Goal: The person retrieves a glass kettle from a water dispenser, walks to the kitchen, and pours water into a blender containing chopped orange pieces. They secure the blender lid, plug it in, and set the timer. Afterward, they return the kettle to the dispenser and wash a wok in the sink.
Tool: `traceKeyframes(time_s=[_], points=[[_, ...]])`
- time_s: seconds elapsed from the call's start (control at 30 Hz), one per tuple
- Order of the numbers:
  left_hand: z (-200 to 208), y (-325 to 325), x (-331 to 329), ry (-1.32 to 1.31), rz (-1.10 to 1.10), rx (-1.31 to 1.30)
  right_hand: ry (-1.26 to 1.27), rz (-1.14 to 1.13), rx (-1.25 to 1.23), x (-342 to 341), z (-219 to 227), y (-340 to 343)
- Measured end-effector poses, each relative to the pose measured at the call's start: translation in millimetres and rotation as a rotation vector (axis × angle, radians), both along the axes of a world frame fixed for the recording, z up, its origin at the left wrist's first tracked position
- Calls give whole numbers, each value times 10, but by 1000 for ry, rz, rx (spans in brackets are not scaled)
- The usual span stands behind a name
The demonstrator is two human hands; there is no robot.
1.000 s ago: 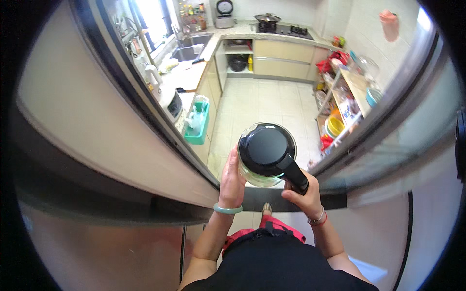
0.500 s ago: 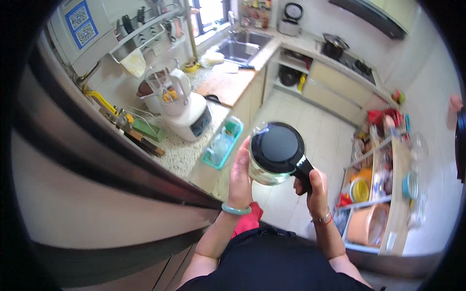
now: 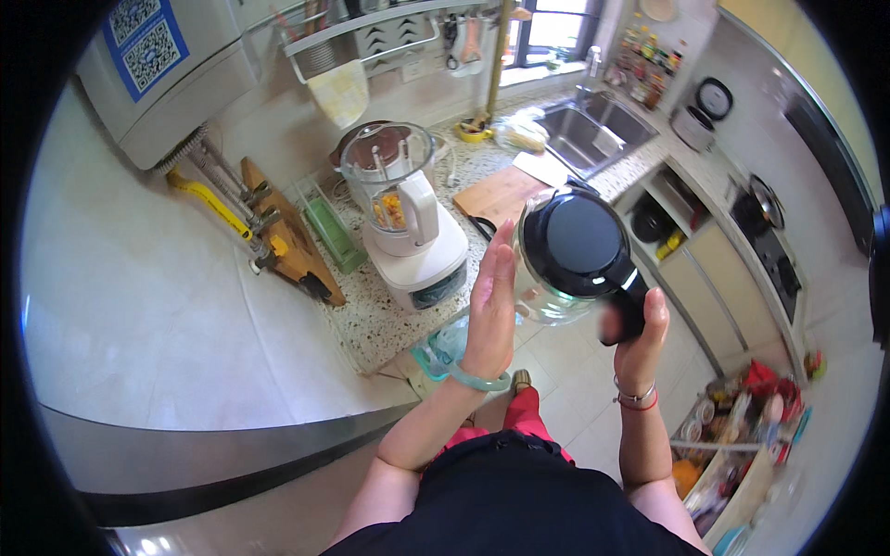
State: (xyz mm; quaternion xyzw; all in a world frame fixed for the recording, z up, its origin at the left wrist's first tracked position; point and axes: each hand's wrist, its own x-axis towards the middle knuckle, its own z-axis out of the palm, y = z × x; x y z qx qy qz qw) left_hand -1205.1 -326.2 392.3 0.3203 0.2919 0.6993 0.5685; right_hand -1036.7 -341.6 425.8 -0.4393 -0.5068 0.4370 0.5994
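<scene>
I hold a glass jug (image 3: 570, 241) with a black lid and black handle in front of me, above the floor. My right hand (image 3: 642, 338) is wrapped round the handle. My left hand (image 3: 491, 310) lies along the glass on the other side, its fingers rather straight and steadying the jug; its thumb side is partly hidden. Through the glass the jug looks clear, and I cannot tell whether it holds anything. Beyond my left hand, a white food processor (image 3: 417, 241) stands on the speckled counter, with orange-yellow pieces in its clear bowl.
A wooden cutting board (image 3: 496, 196) lies by the steel sink (image 3: 603, 139). A green tray (image 3: 334, 227) and a wooden board (image 3: 289, 250) stand left of the processor. Below the counter edge hangs a teal basket (image 3: 431, 361). A loaded shelf (image 3: 732, 454) stands at the lower right.
My view has turned left, and I am nearer the counter with the food processor. The jug has come along in both hands, now overlapping the counter corner from my view.
</scene>
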Motion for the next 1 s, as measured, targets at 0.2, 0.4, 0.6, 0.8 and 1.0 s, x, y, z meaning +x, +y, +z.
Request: traceKeyframes(time_s=[0.2, 0.4, 0.6, 0.8, 1.0], points=[[179, 595, 49, 25, 274, 73, 37, 241, 21, 11, 185, 1137], [235, 965, 129, -57, 456, 131, 11, 457, 12, -106, 380, 2004], [497, 1137, 112, -114, 509, 45, 48, 551, -57, -296, 498, 2622], [484, 1255, -194, 37, 543, -10, 145, 511, -86, -664, 631, 2805], [312, 1174, -441, 121, 607, 63, 5, 617, -94, -785, 776, 3097]])
